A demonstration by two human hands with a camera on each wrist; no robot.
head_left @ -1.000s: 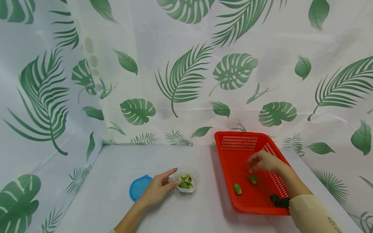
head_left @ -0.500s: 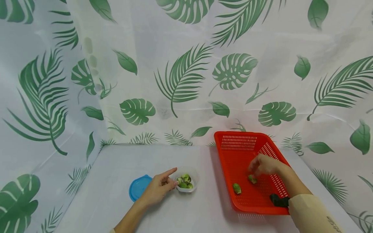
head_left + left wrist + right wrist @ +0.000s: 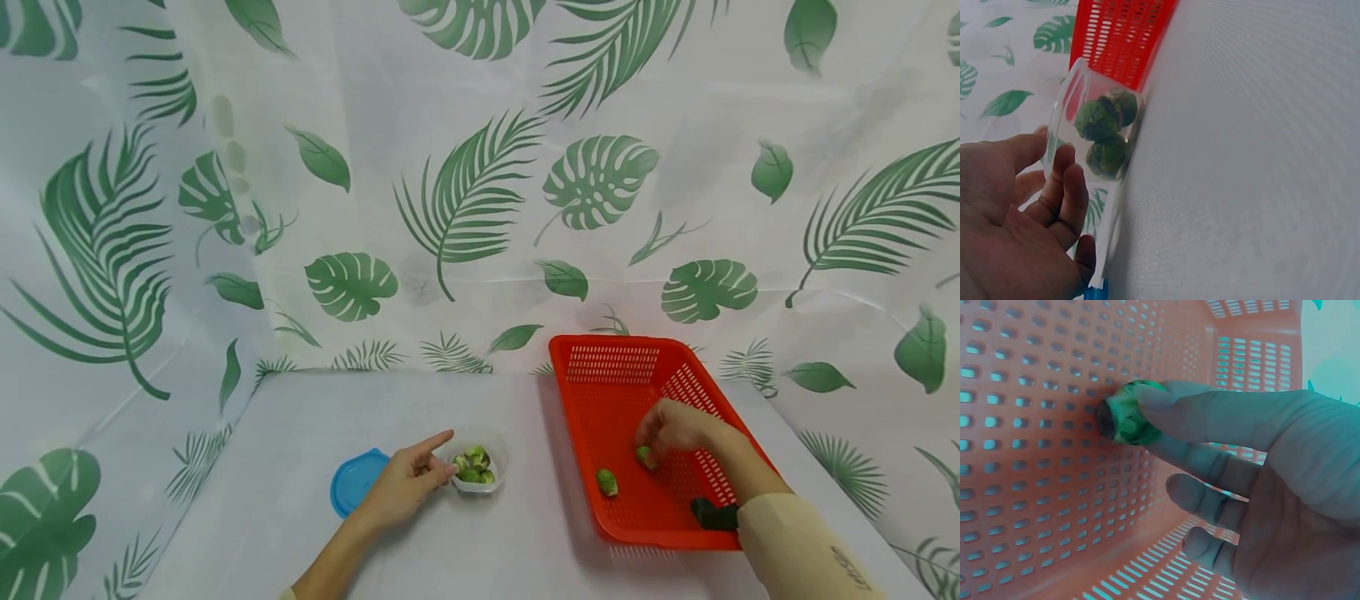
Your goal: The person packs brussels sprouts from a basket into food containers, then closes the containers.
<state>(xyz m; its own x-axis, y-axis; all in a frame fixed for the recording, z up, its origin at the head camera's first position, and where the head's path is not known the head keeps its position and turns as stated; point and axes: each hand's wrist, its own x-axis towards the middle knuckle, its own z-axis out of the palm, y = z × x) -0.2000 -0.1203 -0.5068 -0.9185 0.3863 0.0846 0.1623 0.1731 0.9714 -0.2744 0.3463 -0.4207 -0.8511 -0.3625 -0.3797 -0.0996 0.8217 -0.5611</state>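
There are some small dark marks on the cream sleeve (image 3: 817,550) in the head view, maybe letters, but they are too tiny and blurry for me to read.

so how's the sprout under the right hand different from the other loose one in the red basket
The pinched sprout is gripped between the fingertips of the right hand; the free sprout lies untouched on the basket floor. The pinched sprout sits farther back and to the right in the red basket; the free sprout lies nearer the front left wall. The pinched one is partly hidden by fingers, the free one fully visible. Both are small green Brussels sprouts.
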